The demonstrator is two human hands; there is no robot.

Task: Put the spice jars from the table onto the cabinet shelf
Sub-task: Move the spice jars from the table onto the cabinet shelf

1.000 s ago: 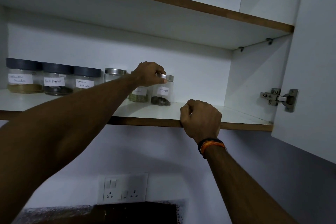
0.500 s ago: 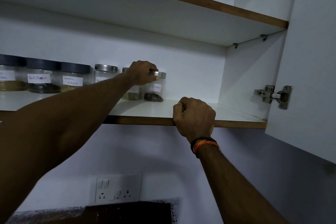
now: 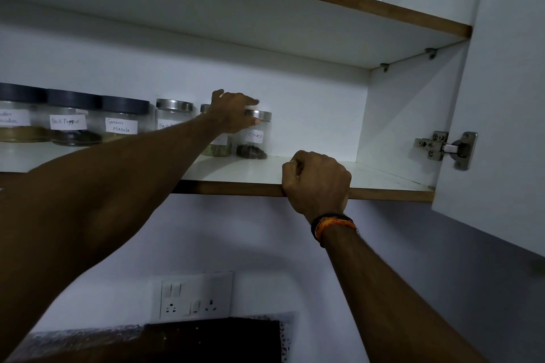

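Six spice jars (image 3: 255,135) on one shelf (image 3: 265,174)

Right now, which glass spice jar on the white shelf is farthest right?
The silver-lidded glass jar labelled Cloves, under the left hand; every other jar stands to its left.

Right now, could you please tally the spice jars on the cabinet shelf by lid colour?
Clear jars with dark grey plastic lids: 3, at.
Clear jars with silver metal lids: 3, at, and the Cloves jar under the left hand.
Total: 6 jars.
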